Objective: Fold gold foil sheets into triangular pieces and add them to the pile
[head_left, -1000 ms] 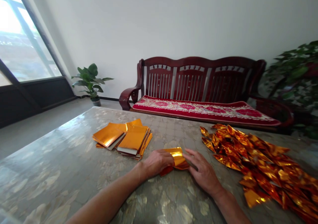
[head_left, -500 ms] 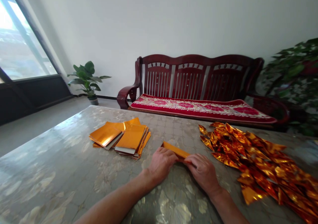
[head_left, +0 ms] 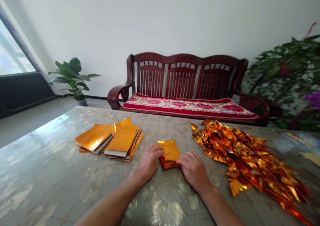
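Between my hands, a gold foil paper sheet shows its shiny face, with a darker orange fold along the near edge. My left hand pinches its left side, fingers closed on the edge. At the lower right corner, my right hand grips the same sheet between thumb and fingers. To the left lies a stack of gold foil paper sheets, fanned out in uneven piles. A heap of folded gold foil pieces spreads over the right side, pointed and crumpled in shape.
A patterned grey tabletop is under everything. Behind it stands a dark red wooden bench with a red floral cushion. Clear plastic packaging lies at the far right. Potted plants stand on both sides.
The foil sheet was a narrow folded strip and now shows a wider, squarer face. My hands have moved apart to its two sides. The camera view has shifted right.
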Demonstrator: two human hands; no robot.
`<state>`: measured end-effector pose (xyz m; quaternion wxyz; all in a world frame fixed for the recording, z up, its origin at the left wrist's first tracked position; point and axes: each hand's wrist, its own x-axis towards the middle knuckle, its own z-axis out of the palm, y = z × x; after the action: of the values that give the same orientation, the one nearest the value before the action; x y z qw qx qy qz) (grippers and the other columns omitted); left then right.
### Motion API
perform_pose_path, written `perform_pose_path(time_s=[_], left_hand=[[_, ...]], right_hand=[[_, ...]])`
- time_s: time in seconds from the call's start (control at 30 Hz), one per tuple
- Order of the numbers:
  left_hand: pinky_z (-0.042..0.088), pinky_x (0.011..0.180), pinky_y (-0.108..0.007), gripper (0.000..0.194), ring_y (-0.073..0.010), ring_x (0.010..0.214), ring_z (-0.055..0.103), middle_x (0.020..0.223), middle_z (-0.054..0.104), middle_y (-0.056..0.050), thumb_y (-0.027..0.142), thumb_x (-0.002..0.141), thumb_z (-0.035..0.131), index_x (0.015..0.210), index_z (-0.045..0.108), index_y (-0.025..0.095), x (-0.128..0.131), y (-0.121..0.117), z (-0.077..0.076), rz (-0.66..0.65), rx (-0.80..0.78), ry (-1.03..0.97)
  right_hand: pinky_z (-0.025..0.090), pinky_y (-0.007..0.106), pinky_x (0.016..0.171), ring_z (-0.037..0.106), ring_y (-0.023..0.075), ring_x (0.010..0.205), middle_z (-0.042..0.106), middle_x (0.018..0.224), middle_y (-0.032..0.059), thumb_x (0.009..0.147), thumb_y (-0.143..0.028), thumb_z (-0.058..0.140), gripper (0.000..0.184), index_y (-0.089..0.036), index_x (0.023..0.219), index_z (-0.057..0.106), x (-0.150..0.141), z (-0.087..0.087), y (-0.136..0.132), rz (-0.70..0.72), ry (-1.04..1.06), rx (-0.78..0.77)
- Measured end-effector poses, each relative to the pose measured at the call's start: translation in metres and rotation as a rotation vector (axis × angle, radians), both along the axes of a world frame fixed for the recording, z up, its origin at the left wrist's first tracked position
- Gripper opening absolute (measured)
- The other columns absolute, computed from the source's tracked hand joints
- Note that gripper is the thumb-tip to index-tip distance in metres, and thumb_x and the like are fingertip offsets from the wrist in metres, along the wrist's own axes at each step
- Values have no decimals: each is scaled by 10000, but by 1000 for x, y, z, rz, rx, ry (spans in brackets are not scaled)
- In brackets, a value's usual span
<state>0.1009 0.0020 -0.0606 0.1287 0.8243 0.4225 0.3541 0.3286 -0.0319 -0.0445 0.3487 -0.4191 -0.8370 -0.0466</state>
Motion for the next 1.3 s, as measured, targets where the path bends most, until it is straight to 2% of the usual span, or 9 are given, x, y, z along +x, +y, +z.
perform_pose_path(time_s=[0.27,0.43,0.53,0.63,0.73,0.87,1.03,1.17,1.3], left_hand=[[470,968,-392,450,-231,1098,558,1197,613,-39,32,690,594,1071,666,260,6,-32,19,-78,-28,149],[492,818,-291,184,-182,939,587,988,641,-14,121,843,582,900,690,258,9,-30,14,-8,-51,132],[486,816,-273,181,-170,925,594,954,656,-12,123,889,547,917,677,246,5,-24,11,24,-1,72],[480,838,-282,214,-162,918,600,960,673,-12,73,882,530,916,664,236,0,-23,12,21,103,-39],[486,836,-282,232,-153,911,608,940,685,-19,54,897,491,917,649,223,-1,-25,15,-47,174,-158],[499,822,-282,222,-148,905,616,920,688,-31,68,922,475,922,637,220,0,-28,20,-115,225,-242],[503,823,-281,202,-148,914,617,947,689,-44,72,924,493,946,631,219,0,-31,21,-183,273,-269],[508,853,-290,217,-156,963,611,982,676,-50,75,925,473,927,639,215,0,-28,17,-155,246,-209],[494,954,-346,375,-175,1082,582,1131,640,-61,20,905,382,1101,620,233,2,-25,14,-6,183,-158]], right_hand=[[399,330,732,543,195,792,651,767,15,879,-104,588,161,-223,842,690,-2,-3,-3,-59,-72,-5],[424,316,712,562,189,783,654,772,17,888,-170,612,118,-238,854,703,-4,-2,-5,-30,-46,-89],[472,308,777,607,185,855,685,881,28,910,-301,612,118,-245,946,710,-1,1,-6,22,89,-202],[497,325,872,634,198,980,689,1030,60,976,-389,462,293,-233,1054,698,4,0,-3,-77,334,-280],[551,312,672,676,192,766,700,983,84,984,-468,366,440,-188,1151,661,9,-3,1,-263,586,-409],[439,261,356,540,129,380,699,781,40,935,-510,451,479,-182,1252,600,11,-11,5,-299,798,-611],[562,291,542,705,204,707,717,1030,90,777,-416,696,546,-200,1264,576,9,-21,13,-183,1112,-569],[550,313,560,684,219,690,718,840,53,720,-412,736,650,-147,1283,552,10,-18,17,-201,1208,-654],[557,332,644,670,202,736,718,888,56,781,-387,698,448,-179,1170,622,12,-4,11,-339,1133,-275]])
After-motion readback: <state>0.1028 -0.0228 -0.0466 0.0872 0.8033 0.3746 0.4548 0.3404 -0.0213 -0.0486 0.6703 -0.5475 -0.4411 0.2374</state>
